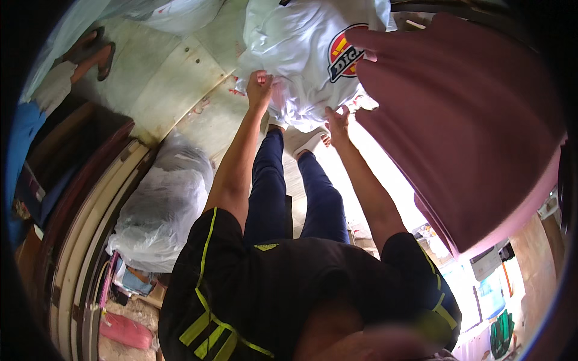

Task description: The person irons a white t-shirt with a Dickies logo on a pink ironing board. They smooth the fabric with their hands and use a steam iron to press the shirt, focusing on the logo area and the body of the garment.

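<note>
A white shirt-like cloth bundle (295,57) with a round red, yellow and black emblem is in front of my legs, at the top of the view. Part of its lower edge looks wrapped in thin clear plastic. My left hand (259,89) closes its fingers on the bundle's near left edge. At the near right corner, my right hand (338,123) pinches the same edge between thumb and fingers. What lies inside the bundle is hidden.
Mauve fabric (463,114) spreads along the right, close to my right arm. A stuffed clear plastic bag (162,204) stands at left, beside long board edges (99,222). At far left is another person's sandalled foot (106,60). Pale flooring (174,78) shows between.
</note>
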A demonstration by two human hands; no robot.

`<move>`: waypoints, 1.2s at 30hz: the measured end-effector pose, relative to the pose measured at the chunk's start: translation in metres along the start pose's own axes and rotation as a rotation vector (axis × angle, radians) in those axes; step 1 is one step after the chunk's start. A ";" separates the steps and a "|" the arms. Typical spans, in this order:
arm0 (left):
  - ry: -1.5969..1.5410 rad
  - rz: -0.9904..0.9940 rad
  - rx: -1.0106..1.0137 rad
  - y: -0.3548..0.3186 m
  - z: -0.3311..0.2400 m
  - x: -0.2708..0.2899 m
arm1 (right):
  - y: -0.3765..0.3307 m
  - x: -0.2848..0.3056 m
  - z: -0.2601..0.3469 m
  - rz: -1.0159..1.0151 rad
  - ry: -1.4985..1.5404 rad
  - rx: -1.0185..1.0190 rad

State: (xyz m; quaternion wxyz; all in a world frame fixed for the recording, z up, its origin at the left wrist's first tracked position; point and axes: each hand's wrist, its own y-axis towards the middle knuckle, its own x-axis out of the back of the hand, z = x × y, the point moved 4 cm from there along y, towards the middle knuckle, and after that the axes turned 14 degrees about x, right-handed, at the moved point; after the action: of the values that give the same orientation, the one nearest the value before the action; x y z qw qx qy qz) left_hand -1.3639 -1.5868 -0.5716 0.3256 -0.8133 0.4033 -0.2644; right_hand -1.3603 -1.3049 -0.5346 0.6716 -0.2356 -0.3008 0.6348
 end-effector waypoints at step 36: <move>0.032 -0.013 -0.544 -0.143 -0.128 -0.044 | -0.124 0.039 0.102 0.203 -0.160 0.145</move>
State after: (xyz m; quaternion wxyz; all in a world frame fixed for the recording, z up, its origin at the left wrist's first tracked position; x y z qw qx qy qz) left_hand -1.4068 -1.5249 -0.3899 0.0871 -0.8692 0.4592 -0.1611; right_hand -1.3434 -1.2829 -0.3715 0.5931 -0.1642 -0.2814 0.7363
